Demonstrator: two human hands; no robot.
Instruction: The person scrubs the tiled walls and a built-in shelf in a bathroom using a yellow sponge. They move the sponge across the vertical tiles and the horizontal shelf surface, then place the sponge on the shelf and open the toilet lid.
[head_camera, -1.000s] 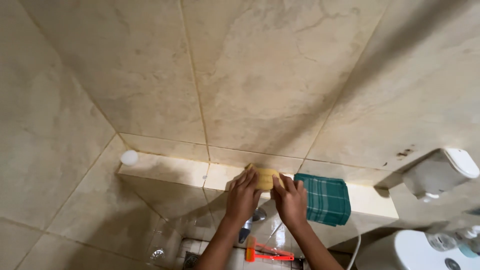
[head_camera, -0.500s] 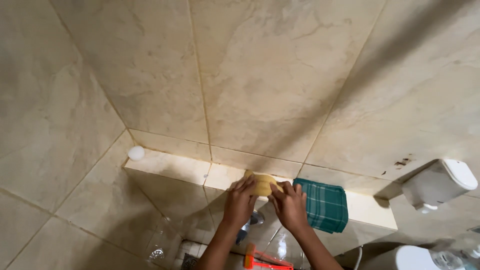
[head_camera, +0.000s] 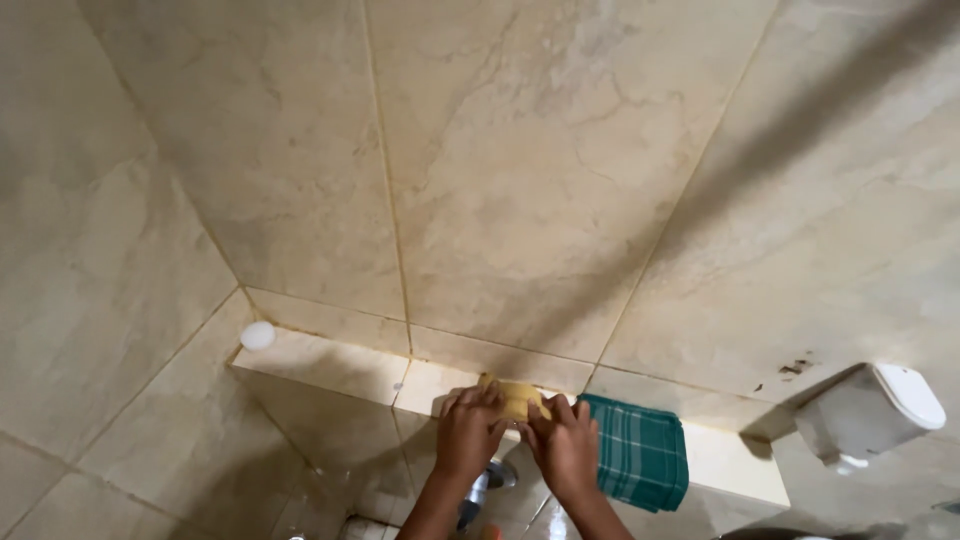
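Hands together on tiled ledge (head_camera: 330, 365): left hand (head_camera: 468, 432) and right hand (head_camera: 566, 447) both pinch yellow cloth (head_camera: 512, 396), soft, bunched up. Cloth sits on ledge, not flat yet, looks part folded. Just beside right hand, green checked cloth (head_camera: 640, 452) hangs over ledge edge. Farther left, small round white soap (head_camera: 257, 335). Behind, shiny beige wall tiles (head_camera: 540, 180), smooth, marble-like.

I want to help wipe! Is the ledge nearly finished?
Hard to say it's done. Both hands, left and right, press a yellow cloth on the middle of the ledge. A green checked cloth lies beside them and a white soap sits at the far end, so both spots look unwiped.
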